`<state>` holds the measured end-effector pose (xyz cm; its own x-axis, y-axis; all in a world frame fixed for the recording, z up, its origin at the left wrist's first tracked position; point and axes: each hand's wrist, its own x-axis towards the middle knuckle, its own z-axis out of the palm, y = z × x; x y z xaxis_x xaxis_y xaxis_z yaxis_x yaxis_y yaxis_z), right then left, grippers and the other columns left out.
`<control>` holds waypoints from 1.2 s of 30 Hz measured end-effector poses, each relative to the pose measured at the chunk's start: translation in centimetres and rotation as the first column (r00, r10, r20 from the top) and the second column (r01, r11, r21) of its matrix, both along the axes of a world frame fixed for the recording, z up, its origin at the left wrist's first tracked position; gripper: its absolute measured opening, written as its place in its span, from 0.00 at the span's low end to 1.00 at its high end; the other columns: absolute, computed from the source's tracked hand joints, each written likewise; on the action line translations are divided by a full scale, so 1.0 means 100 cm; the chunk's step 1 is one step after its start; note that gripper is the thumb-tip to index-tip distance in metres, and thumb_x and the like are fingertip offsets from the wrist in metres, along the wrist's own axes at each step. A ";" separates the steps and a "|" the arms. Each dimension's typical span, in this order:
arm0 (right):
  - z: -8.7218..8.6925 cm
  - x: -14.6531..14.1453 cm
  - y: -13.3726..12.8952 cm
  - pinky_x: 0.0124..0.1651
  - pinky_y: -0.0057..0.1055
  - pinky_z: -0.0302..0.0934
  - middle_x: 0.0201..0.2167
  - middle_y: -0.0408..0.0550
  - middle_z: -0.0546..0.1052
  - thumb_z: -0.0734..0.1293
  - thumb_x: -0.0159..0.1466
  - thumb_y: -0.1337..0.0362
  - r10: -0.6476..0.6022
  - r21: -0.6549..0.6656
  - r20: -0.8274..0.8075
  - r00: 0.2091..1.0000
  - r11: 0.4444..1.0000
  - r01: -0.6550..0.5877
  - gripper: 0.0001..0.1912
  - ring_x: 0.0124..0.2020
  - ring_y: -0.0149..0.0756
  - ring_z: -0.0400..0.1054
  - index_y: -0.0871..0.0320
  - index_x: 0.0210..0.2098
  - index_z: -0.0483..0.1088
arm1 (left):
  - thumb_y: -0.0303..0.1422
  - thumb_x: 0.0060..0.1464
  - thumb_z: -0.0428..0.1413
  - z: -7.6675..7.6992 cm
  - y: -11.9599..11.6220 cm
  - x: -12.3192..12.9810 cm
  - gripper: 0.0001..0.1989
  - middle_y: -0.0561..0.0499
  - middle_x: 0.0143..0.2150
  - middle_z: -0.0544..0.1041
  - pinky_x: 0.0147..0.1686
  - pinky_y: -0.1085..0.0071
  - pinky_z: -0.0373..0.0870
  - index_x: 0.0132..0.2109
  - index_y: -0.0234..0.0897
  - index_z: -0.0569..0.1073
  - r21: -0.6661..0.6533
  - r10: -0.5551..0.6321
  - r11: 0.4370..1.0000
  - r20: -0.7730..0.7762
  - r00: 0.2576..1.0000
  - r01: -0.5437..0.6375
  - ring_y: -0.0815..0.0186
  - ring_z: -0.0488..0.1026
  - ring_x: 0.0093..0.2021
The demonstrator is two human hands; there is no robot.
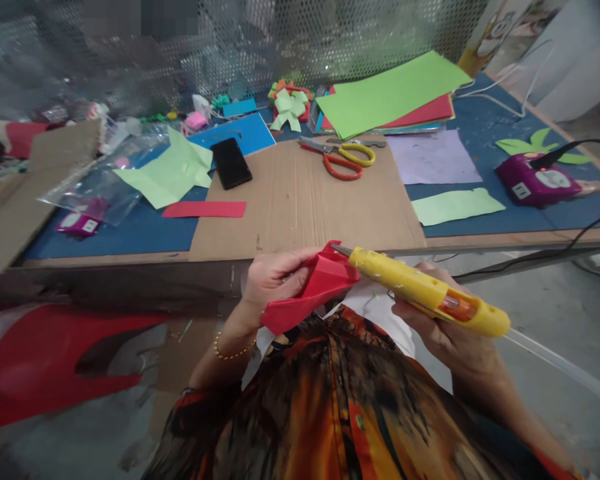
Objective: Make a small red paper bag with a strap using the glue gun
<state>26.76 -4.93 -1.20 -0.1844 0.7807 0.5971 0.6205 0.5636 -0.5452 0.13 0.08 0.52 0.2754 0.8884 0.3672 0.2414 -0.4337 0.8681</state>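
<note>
Folded red paper [313, 290] is pinched in my left hand [275, 280], held just off the table's front edge above my lap. My right hand [445, 333] is wrapped round a yellow glue gun [415, 283], with a clear glue stick [560, 363] sticking out of its back end. The gun's metal nozzle points left and lies at the top edge of the red paper. Whether glue is coming out is too small to tell. Behind both hands lies a brown cardboard sheet [300, 207] on the blue tabletop [155, 233].
Orange and yellow-handled scissors [343, 163] and a black phone [231, 163] lie on the cardboard. Green paper sheets [395, 93] are stacked at the back. A purple box [537, 180] with a black cable stands at the right. A red chair [40, 360] is at lower left.
</note>
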 end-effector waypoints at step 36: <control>0.011 0.007 -0.002 0.28 0.36 0.66 0.29 0.42 0.74 0.68 0.74 0.54 0.027 -0.042 0.008 1.000 0.999 -0.026 0.11 0.26 0.39 0.71 0.49 0.37 0.68 | 0.37 0.69 0.63 -0.005 -0.001 0.001 0.13 0.46 0.48 0.90 0.45 0.70 0.85 0.54 0.41 0.87 0.018 0.016 1.000 0.017 1.000 -0.016 0.61 0.88 0.43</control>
